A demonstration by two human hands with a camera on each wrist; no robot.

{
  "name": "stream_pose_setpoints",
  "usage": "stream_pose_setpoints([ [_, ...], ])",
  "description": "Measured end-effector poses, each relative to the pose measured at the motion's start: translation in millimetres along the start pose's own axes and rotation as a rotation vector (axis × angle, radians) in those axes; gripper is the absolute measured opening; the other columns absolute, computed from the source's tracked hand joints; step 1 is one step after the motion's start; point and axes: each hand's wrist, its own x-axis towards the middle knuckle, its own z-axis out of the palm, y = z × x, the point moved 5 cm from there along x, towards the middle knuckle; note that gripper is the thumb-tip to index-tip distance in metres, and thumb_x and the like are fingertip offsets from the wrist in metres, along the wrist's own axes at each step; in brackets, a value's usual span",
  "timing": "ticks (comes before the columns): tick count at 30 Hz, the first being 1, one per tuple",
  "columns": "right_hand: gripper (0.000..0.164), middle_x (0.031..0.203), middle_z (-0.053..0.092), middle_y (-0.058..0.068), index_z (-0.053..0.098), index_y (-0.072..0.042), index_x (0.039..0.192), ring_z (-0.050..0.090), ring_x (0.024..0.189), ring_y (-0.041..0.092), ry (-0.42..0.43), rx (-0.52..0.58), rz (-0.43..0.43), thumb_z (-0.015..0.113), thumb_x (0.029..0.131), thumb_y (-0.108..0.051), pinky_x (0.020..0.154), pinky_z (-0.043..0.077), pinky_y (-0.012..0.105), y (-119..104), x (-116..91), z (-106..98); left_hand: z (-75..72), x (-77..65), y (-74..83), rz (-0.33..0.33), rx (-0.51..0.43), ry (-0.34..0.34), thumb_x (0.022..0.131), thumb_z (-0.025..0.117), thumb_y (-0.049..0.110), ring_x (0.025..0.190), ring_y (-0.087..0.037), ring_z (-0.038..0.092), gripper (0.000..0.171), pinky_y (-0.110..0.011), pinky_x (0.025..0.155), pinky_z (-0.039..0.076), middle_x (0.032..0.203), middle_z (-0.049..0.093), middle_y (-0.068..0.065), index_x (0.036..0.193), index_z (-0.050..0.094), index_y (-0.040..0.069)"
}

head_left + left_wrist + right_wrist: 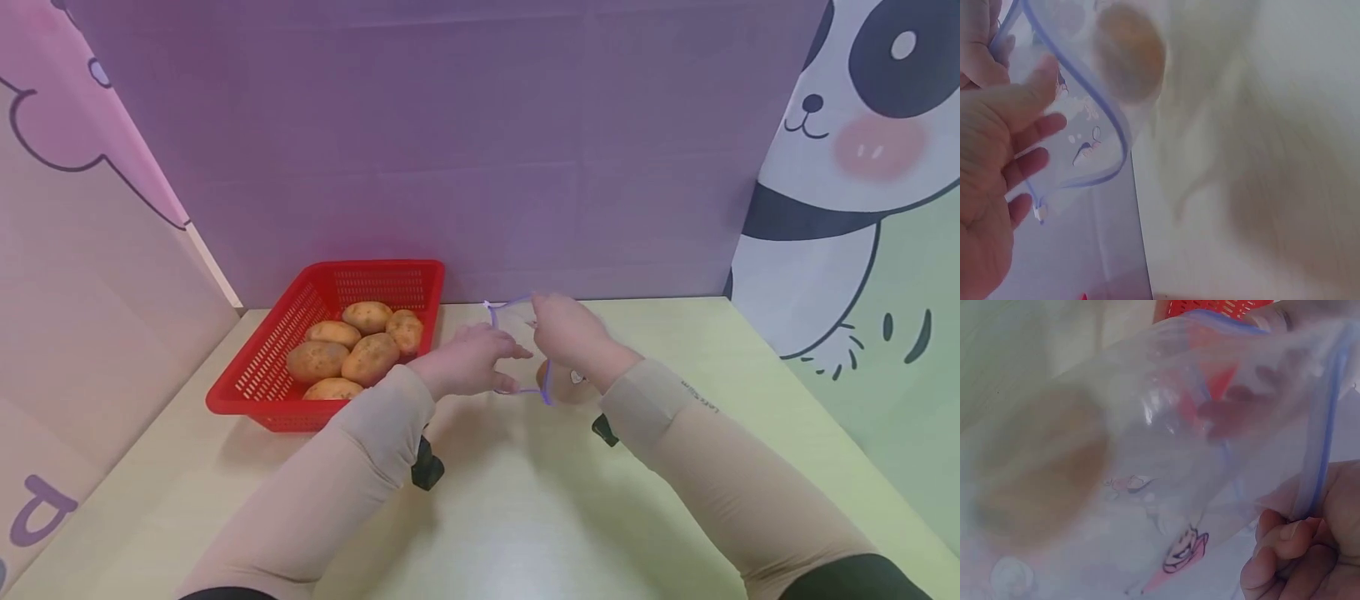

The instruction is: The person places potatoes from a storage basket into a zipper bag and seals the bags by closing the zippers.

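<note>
A clear zip bag point(1085, 134) with a blue-purple zip edge and small cartoon prints hangs with its mouth spread, facing left. Through its cloudy film shows one potato point(1044, 469). At the mouth's upper far side, my right hand point(570, 333) pinches the zip edge with curled fingers, clearest in the right wrist view. My left hand point(472, 358) is at the mouth, fingers loosely spread and holding nothing. In the left wrist view its thumb and fingers overlap the opening, and a white slider point(1040, 212) sits at the zip's end near the little finger.
To the left stands a red plastic basket point(262, 406) with several potatoes point(371, 358) in it, close to my left forearm. The pale table point(510, 517) ends at a purple backdrop point(480, 150). Panels with cartoon pictures flank both sides.
</note>
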Motion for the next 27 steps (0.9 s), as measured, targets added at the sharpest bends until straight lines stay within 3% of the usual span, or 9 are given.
stream_pose_setpoints([
  [6,0.054,0.141,0.044,0.026,0.03,0.007,0.146,0.042,0.131,0.037,0.012,0.004,0.0,0.043,0.094,-0.003,0.105,0.038,0.046,3.5,1.7,-0.3,9.0,-4.6,-0.1,0.088,-0.004,-0.024,0.081,0.078,0.032,0.115,-0.018,0.051,0.038,-0.039,0.098,0.039,0.121,0.063,0.002,0.116,0.071,0.02],
  [10,0.055,0.141,0.045,0.025,0.03,0.006,0.147,0.045,0.129,0.035,0.023,0.018,0.005,0.045,0.095,-0.005,0.102,0.041,0.044,4.4,1.6,-1.2,11.1,-6.2,-2.6,0.106,-0.034,0.014,0.083,0.076,0.02,0.099,-0.016,0.061,0.023,-0.032,0.09,0.047,0.105,0.07,0.002,0.105,0.075,0.014],
  [13,0.057,0.139,0.048,0.021,0.03,-0.002,0.149,0.059,0.102,0.029,0.032,0.066,0.01,0.046,0.094,-0.004,0.079,0.051,0.035,4.6,1.4,-2.9,8.7,-8.0,-7.0,0.052,-0.095,0.053,0.085,0.074,0.015,0.09,-0.014,0.064,0.018,-0.03,0.085,0.051,0.097,0.071,0.003,0.103,0.074,0.013],
  [15,0.059,0.134,0.053,0.019,0.031,-0.007,0.15,0.057,0.077,0.023,0.035,0.094,0.02,0.045,0.093,-0.002,0.058,0.047,0.029,5.4,1.6,-4.3,6.9,-9.4,-9.4,0.015,-0.111,0.072,0.087,0.071,0.015,0.089,-0.013,0.063,0.017,-0.029,0.085,0.051,0.095,0.07,0.005,0.104,0.073,0.014],
  [17,0.06,0.13,0.056,0.017,0.032,-0.01,0.15,0.049,0.066,0.021,0.048,0.113,0.034,0.046,0.092,-0.003,0.048,0.039,0.026,6.7,1.9,-6.6,4.6,-10.8,-10.9,-0.012,-0.125,0.095,0.089,0.07,0.014,0.087,-0.013,0.062,0.015,-0.03,0.084,0.05,0.094,0.069,0.006,0.104,0.072,0.014],
  [20,0.054,0.124,0.056,0.018,0.037,-0.008,0.143,0.052,0.07,0.022,0.063,0.114,0.056,0.05,0.091,-0.003,0.051,0.041,0.028,9.5,2.3,-9.8,2.1,-13.2,-12.2,-0.042,-0.156,0.116,0.09,0.069,0.015,0.089,-0.014,0.061,0.016,-0.032,0.085,0.05,0.095,0.068,0.006,0.106,0.07,0.015],
  [25,0.033,0.123,0.048,0.02,0.052,-0.002,0.122,0.056,0.086,0.029,0.063,0.083,0.036,0.052,0.089,0.002,0.066,0.048,0.035,13.1,3.9,-12.8,-1.4,-15.5,-13.3,-0.091,-0.2,0.127,0.09,0.068,0.019,0.094,-0.015,0.06,0.02,-0.035,0.088,0.05,0.099,0.065,0.006,0.11,0.067,0.016],
  [27,0.024,0.118,0.052,0.02,0.058,0.0,0.113,0.057,0.09,0.031,0.067,0.057,0.017,0.051,0.09,0.002,0.073,0.05,0.038,14.1,4.9,-13.5,-2.8,-15.2,-13.5,-0.105,-0.19,0.135,0.091,0.067,0.02,0.094,-0.015,0.059,0.019,-0.035,0.089,0.05,0.099,0.065,0.006,0.11,0.066,0.017],
])
